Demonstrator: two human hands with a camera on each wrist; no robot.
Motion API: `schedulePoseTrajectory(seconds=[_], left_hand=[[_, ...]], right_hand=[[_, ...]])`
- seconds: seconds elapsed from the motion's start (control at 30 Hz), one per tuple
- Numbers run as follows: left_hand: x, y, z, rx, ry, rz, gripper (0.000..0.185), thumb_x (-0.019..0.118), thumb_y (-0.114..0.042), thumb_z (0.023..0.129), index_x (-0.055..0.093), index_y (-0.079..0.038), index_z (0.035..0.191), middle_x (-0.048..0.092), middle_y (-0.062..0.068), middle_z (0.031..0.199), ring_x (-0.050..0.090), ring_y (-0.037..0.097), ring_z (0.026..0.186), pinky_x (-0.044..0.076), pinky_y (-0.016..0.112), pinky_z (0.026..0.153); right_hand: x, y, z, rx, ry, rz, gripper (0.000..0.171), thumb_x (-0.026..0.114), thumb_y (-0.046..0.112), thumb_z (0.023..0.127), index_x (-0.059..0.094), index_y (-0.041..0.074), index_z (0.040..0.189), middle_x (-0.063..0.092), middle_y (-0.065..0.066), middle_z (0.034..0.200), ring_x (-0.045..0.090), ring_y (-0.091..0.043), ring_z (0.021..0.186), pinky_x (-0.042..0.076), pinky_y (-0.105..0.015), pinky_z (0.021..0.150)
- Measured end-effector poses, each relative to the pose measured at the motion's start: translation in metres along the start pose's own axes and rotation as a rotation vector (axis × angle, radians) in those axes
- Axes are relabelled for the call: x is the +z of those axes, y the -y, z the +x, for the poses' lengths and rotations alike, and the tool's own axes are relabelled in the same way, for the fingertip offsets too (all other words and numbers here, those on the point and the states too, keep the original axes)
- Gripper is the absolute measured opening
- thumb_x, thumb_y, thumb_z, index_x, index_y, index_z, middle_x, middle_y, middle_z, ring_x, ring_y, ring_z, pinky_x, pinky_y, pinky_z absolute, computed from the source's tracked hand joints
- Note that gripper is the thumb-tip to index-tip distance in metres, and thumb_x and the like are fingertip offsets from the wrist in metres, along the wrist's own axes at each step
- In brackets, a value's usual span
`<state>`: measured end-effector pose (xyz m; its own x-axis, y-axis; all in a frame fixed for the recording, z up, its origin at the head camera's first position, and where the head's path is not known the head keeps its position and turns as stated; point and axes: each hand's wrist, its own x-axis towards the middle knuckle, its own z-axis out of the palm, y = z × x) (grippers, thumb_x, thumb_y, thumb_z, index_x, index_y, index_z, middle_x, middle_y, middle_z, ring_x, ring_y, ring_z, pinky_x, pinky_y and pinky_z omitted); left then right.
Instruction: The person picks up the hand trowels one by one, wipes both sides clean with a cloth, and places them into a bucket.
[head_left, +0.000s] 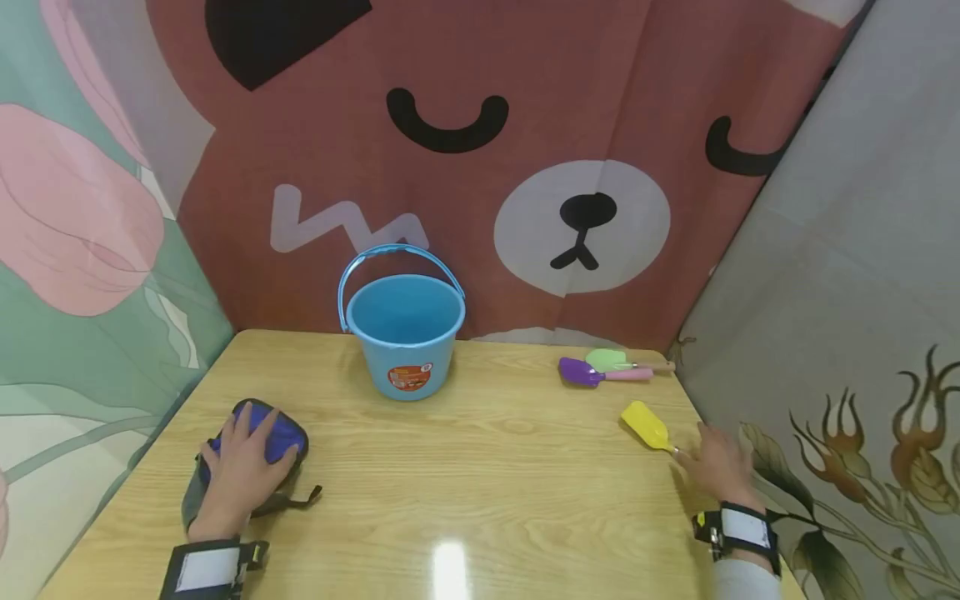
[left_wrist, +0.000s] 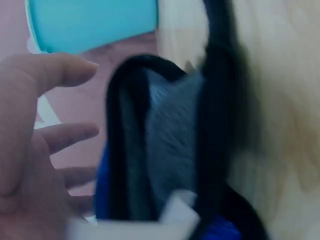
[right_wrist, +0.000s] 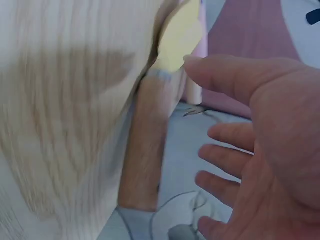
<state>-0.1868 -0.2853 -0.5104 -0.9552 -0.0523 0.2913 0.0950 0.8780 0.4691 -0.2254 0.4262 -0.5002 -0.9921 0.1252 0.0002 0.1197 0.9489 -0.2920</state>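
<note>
Left hand [head_left: 242, 457] lies palm down, fingers straight and spread, resting flat on a blue fabric pouch with black trim and a dark strap [head_left: 281, 440] at the near left of the light wood-grain tabletop [head_left: 480, 467]. The left wrist view is blurred; it shows fingers [left_wrist: 60, 70] loosely extended beside the pouch's black edge, curled round nothing.

Right hand [head_left: 718, 467] sits at the right tabletop edge, fingers relaxed and open, fingertips just at the wooden handle of a yellow plastic toy shovel [head_left: 647, 425]. The right wrist view shows open fingers [right_wrist: 225, 75] near the handle, not wrapped round it; whether they touch it cannot be told. A black-and-white band sits on each wrist.

Counts: one pouch, under the left hand. Three toy shovels: the yellow one at the right hand; one purple with pink handle [head_left: 592, 372] and one light green [head_left: 611, 359] side by side beyond the right hand. One blue plastic bucket with upright handle and orange label [head_left: 405, 329], beyond and between the hands, well apart from both.
</note>
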Motion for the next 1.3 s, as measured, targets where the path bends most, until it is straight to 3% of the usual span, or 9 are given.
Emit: schedulePoseTrajectory(seconds=[0.23,0.37,0.53,0.63,0.73,0.97,1.07,1.2,1.3], left_hand=[[-0.001,0.017,-0.003,-0.181,0.187,-0.001,0.101,0.065,-0.052,0.093,0.005,-0.010,0.163,0.001,0.050,0.153,0.000,0.078,0.134,-0.003,0.095,0.086],[0.000,0.020,0.000,-0.244,0.248,0.010,0.108,0.066,-0.055,0.090,0.002,-0.007,0.162,0.004,0.049,0.152,0.005,0.077,0.134,0.007,0.095,0.089],[-0.001,0.023,0.000,-0.318,0.274,0.049,0.112,0.068,-0.057,0.088,0.005,0.002,0.159,0.018,0.052,0.147,0.017,0.080,0.127,0.023,0.092,0.087],[0.000,0.025,-0.001,-0.299,0.233,0.065,0.101,0.071,-0.048,0.087,0.023,0.012,0.153,0.030,0.053,0.140,0.030,0.076,0.122,0.033,0.083,0.091],[0.001,0.025,-0.002,-0.257,0.178,0.068,0.085,0.074,-0.035,0.085,0.038,0.019,0.141,0.040,0.053,0.133,0.040,0.072,0.118,0.035,0.076,0.095],[0.000,0.020,-0.002,-0.217,0.141,-0.019,0.071,0.075,-0.020,0.082,0.046,0.022,0.132,0.050,0.049,0.126,0.050,0.066,0.115,0.044,0.071,0.093],[0.002,0.018,-0.001,-0.205,0.141,-0.061,0.070,0.077,-0.019,0.081,0.048,0.021,0.131,0.053,0.047,0.125,0.053,0.064,0.113,0.047,0.069,0.090],[0.005,0.016,0.000,-0.201,0.138,-0.083,0.068,0.078,-0.020,0.080,0.051,0.017,0.131,0.056,0.045,0.123,0.058,0.062,0.109,0.051,0.066,0.085],[0.007,0.012,0.001,-0.204,0.141,-0.093,0.068,0.078,-0.020,0.081,0.052,0.015,0.132,0.056,0.045,0.124,0.058,0.061,0.109,0.052,0.066,0.084]], right_hand=[[-0.001,-0.014,0.003,0.001,0.104,0.089,0.080,0.062,0.035,0.099,0.029,-0.020,0.146,0.041,-0.046,0.140,0.042,-0.064,0.126,0.035,-0.073,0.102],[0.006,-0.017,-0.001,0.009,0.074,0.133,0.068,0.063,0.028,0.099,0.039,-0.019,0.142,0.051,-0.041,0.135,0.052,-0.058,0.120,0.046,-0.066,0.094],[0.014,-0.021,-0.004,0.026,0.000,0.143,0.057,0.069,0.015,0.094,0.049,-0.017,0.137,0.061,-0.036,0.127,0.059,-0.053,0.112,0.049,-0.063,0.089],[0.017,-0.022,-0.006,0.015,-0.037,0.178,0.054,0.072,0.007,0.089,0.052,-0.016,0.135,0.063,-0.036,0.122,0.061,-0.052,0.108,0.050,-0.062,0.086],[0.019,-0.023,-0.007,-0.010,-0.084,0.199,0.049,0.074,0.004,0.087,0.058,-0.014,0.130,0.068,-0.033,0.115,0.066,-0.047,0.100,0.053,-0.058,0.081],[0.018,-0.016,-0.009,-0.006,-0.085,0.229,0.050,0.073,0.010,0.091,0.058,-0.013,0.132,0.068,-0.032,0.114,0.067,-0.039,0.094,0.055,-0.046,0.070],[0.019,-0.011,-0.009,-0.027,-0.074,0.246,0.051,0.070,0.011,0.094,0.054,-0.014,0.136,0.063,-0.036,0.123,0.065,-0.046,0.105,0.056,-0.053,0.079],[0.024,-0.007,-0.008,-0.106,-0.065,0.265,0.048,0.067,0.005,0.094,0.053,-0.016,0.135,0.057,-0.039,0.131,0.054,-0.056,0.121,0.046,-0.066,0.095],[0.032,-0.004,-0.008,-0.143,-0.052,0.301,0.047,0.064,0.004,0.096,0.052,-0.016,0.136,0.054,-0.039,0.134,0.049,-0.056,0.127,0.042,-0.066,0.100]])
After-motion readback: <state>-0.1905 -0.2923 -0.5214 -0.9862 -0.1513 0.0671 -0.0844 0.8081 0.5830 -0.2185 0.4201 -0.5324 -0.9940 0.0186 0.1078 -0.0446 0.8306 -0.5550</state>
